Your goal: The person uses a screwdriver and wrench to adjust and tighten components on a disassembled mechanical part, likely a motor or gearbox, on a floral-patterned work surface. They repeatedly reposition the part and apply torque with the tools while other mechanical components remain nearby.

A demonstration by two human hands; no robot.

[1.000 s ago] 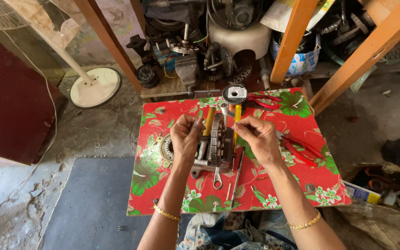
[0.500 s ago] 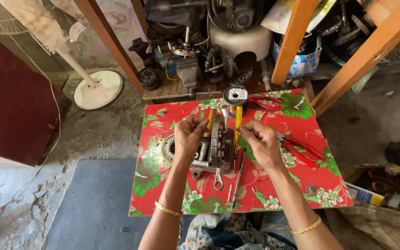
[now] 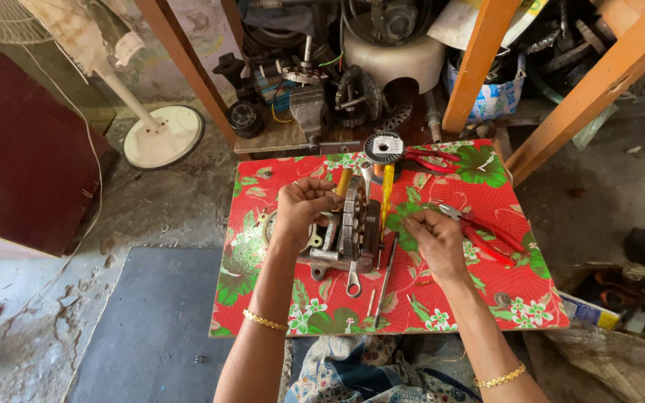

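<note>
Head view: left hand (image 3: 301, 213) is closed over the top left edge of a grey metal motor stator (image 3: 351, 227) — a block of stacked steel plates with an aluminium bracket under it — and holds it upright on edge near the middle of the red flower-patterned board (image 3: 442, 298). Right hand (image 3: 433, 237) sits just right of the stator, fingers pinched together; whatever is between them is too thin to make out, so I cannot tell if it grips anything.

Handling, as judged: the stator looks dense and heavy for its size, rigid, with sharp-edged plates. Best taken by the outer rim of the stack or by the bracket — not through the bore, where any winding or insulation would be the fragile part. On edge it may tip, so the steadying hand matters.

Around it: a steel combination spanner (image 3: 353, 277) lies just below the stator, a thin steel rod (image 3: 386, 277) beside it. A yellow-handled screwdriver (image 3: 387, 195) lies behind, red-handled pliers (image 3: 487, 233) to the right, and a small round spool of wire (image 3: 384, 146) at the far edge of the board.
</note>
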